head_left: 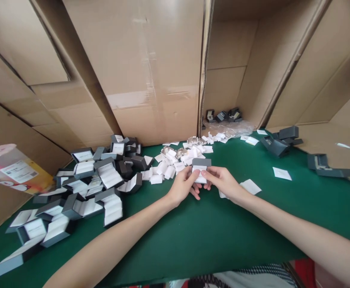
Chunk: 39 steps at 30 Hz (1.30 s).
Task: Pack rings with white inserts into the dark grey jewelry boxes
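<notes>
Between my two hands is a small dark grey jewelry box (201, 162) with a white lining, its lid raised at the back. My left hand (183, 182) grips its left side, the thumb on the white lining. On the other side, my right hand (221, 181) holds the box with its thumb pressed on the lining too. The fingers beneath the box are partly hidden. Just beyond lies a heap of small white folded card pieces (166, 166). A flat white card (251, 186) is beside my right wrist, partly covered by it.
Many open grey boxes with white linings (109, 175) are piled at the left, near a yellow and white tub (19, 170). More dark boxes (278, 142) lie at the right. Tall cardboard boxes (151, 72) line the back of the green table (169, 244); one holds dark boxes and clear plastic (237, 128).
</notes>
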Each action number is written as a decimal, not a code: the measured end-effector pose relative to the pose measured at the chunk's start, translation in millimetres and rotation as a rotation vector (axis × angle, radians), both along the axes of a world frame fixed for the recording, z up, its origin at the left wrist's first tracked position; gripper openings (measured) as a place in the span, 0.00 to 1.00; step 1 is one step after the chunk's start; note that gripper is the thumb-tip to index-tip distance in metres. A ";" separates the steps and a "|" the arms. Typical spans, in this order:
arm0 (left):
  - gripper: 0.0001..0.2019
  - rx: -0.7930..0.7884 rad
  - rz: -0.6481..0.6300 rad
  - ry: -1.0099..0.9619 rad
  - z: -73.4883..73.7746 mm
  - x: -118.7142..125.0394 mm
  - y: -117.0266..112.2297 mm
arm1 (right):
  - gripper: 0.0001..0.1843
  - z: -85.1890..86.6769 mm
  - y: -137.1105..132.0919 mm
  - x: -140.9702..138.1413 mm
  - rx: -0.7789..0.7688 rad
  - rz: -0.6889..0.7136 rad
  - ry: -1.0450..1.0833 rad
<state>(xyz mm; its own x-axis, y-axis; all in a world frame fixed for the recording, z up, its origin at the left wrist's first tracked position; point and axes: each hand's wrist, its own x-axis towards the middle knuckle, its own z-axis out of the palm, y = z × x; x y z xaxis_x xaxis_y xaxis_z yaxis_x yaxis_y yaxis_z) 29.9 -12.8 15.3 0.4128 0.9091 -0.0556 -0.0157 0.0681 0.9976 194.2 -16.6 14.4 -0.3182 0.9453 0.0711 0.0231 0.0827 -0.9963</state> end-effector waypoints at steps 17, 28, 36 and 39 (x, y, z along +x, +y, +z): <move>0.21 -0.034 -0.032 -0.086 -4.2 -5.2 2.1 | 0.23 -15.6 15.2 -5.7 0.016 -0.008 -0.009; 0.16 -0.122 -0.193 -0.124 -0.9 -15.8 12.1 | 0.23 -18.2 18.7 -0.8 0.007 0.002 0.044; 0.09 -0.123 -0.122 -0.044 0.6 -6.8 11.3 | 0.22 -20.1 16.8 -2.7 -0.065 -0.025 0.084; 0.08 -0.092 -0.030 -0.020 -3.6 -1.4 9.4 | 0.21 -18.0 14.2 -3.2 -0.032 -0.010 0.087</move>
<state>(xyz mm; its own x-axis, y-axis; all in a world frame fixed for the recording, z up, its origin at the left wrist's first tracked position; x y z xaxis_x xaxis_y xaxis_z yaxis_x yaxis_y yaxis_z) 28.5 -3.4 11.8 0.4414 0.8879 -0.1296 -0.0320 0.1599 0.9866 191.0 -2.5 -3.6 -0.3025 0.9507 0.0680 -0.0627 0.0514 -0.9967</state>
